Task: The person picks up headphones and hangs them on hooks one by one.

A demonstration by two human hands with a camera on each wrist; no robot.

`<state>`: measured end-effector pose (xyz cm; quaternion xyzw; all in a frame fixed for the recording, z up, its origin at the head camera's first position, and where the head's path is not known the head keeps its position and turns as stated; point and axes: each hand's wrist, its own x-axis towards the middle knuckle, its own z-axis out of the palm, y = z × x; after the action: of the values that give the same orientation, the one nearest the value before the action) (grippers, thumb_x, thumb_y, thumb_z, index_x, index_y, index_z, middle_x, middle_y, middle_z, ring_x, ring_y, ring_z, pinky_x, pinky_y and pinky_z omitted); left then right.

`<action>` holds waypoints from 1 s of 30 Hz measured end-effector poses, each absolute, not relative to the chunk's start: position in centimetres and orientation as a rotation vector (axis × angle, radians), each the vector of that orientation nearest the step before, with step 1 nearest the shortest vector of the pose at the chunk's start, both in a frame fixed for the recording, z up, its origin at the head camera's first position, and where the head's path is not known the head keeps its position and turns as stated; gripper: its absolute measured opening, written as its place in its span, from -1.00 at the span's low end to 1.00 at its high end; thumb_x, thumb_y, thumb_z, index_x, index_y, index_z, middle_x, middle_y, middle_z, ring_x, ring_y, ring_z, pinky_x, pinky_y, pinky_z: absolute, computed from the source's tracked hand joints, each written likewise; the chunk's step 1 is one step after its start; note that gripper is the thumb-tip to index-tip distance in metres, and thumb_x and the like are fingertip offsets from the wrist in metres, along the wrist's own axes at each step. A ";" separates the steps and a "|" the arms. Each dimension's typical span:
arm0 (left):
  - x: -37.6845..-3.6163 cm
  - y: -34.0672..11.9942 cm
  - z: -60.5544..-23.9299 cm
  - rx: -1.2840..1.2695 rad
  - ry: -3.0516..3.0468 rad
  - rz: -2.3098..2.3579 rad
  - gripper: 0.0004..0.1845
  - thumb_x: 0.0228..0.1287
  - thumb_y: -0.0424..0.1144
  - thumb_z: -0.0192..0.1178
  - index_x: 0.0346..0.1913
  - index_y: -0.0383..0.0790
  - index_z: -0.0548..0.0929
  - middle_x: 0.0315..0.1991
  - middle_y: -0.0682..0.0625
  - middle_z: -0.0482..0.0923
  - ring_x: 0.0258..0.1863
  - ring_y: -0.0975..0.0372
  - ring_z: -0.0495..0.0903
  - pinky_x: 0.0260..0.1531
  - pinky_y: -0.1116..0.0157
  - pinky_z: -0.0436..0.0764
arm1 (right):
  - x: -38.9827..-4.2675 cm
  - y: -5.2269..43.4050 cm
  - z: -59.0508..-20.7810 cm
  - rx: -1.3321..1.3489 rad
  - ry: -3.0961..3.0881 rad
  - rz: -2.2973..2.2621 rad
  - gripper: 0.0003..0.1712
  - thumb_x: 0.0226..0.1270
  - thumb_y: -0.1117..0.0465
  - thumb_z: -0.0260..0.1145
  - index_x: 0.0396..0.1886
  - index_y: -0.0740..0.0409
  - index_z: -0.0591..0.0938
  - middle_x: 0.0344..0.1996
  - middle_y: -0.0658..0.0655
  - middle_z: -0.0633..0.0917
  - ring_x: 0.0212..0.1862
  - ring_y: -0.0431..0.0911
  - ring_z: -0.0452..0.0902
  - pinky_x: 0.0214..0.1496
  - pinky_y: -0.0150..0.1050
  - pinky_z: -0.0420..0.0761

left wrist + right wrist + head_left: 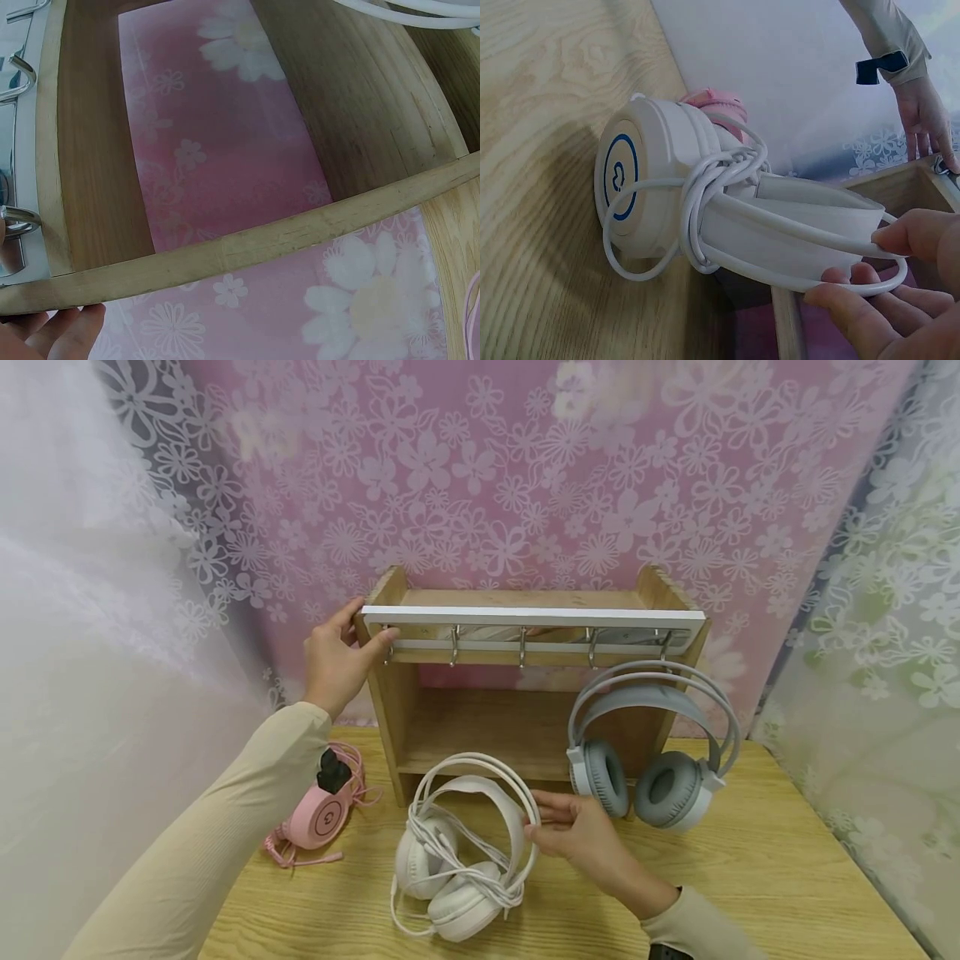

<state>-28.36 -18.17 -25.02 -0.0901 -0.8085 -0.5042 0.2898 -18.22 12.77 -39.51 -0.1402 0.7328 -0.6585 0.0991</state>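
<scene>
My left hand (336,660) grips the upper left corner of a wooden shelf unit (389,727), its thumb on the front beside a metal hook and its fingers round the side panel. White headphones (461,912) are in front of the shelf, with their cable wrapped in loops round the band and ear cups. My right hand (592,847) pinches their headband on its right side. In the right wrist view the thumb and fingers hold the thin outer bands of the headphones (641,176), and the ear cups hang close over the table.
Grey headphones (667,789) hang from the rightmost hook of the white-framed rail (525,612), which carries several hooks. Pink headphones (313,820) lie on the wooden table (780,860) at left, partly behind my left sleeve. Flowered curtains (480,485) surround the back and sides.
</scene>
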 end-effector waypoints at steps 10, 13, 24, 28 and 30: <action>-28.5 -18.3 -25.1 -0.242 -2.161 -1.326 -0.23 0.13 -0.08 0.39 0.37 -0.28 0.36 0.23 -0.19 0.47 0.15 0.02 0.52 0.09 0.16 0.55 | -18.6 13.3 -37.9 -0.538 2.324 -1.833 -0.39 0.18 0.33 0.40 0.19 0.52 0.46 -0.03 0.41 0.64 -0.10 0.06 0.68 -0.17 -0.31 0.68; -28.6 -18.3 -25.2 -0.245 -2.154 -1.333 -0.23 0.12 -0.09 0.39 0.37 -0.29 0.36 0.23 -0.19 0.47 0.15 0.03 0.52 0.08 0.17 0.55 | -18.8 13.6 -37.3 -0.573 2.387 -1.778 -0.41 0.17 0.31 0.42 0.17 0.49 0.50 -0.03 0.38 0.66 -0.09 0.06 0.68 -0.16 -0.29 0.68; -28.6 -18.3 -25.2 -0.252 -2.152 -1.316 -0.23 0.12 -0.08 0.39 0.36 -0.29 0.37 0.23 -0.20 0.46 0.15 0.00 0.52 0.09 0.15 0.55 | -19.6 15.3 -33.9 -0.565 2.495 -1.702 -0.46 0.17 0.27 0.43 0.15 0.37 0.56 -0.04 0.31 0.68 -0.08 0.02 0.68 -0.17 -0.31 0.68; -28.6 -18.3 -25.2 -0.249 -2.147 -1.311 -0.23 0.11 -0.08 0.40 0.36 -0.30 0.38 0.22 -0.20 0.48 0.13 0.01 0.53 0.07 0.16 0.57 | -19.8 15.9 -32.4 -0.587 2.516 -1.687 -0.44 0.19 0.25 0.42 0.18 0.37 0.54 -0.04 0.31 0.68 -0.08 0.02 0.68 -0.17 -0.28 0.69; -28.6 -18.4 -25.2 -0.247 -2.146 -1.310 -0.23 0.11 -0.09 0.40 0.36 -0.30 0.37 0.22 -0.20 0.48 0.13 0.01 0.54 0.06 0.16 0.57 | -19.9 16.2 -31.7 -0.589 2.531 -1.667 -0.42 0.19 0.22 0.43 0.19 0.35 0.53 -0.05 0.31 0.69 -0.09 0.01 0.68 -0.16 -0.27 0.69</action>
<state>-28.61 -18.35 -25.18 -0.0933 -0.8096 -0.4941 0.3030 -19.89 16.22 -31.67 -0.1907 0.8196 -0.5397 0.0270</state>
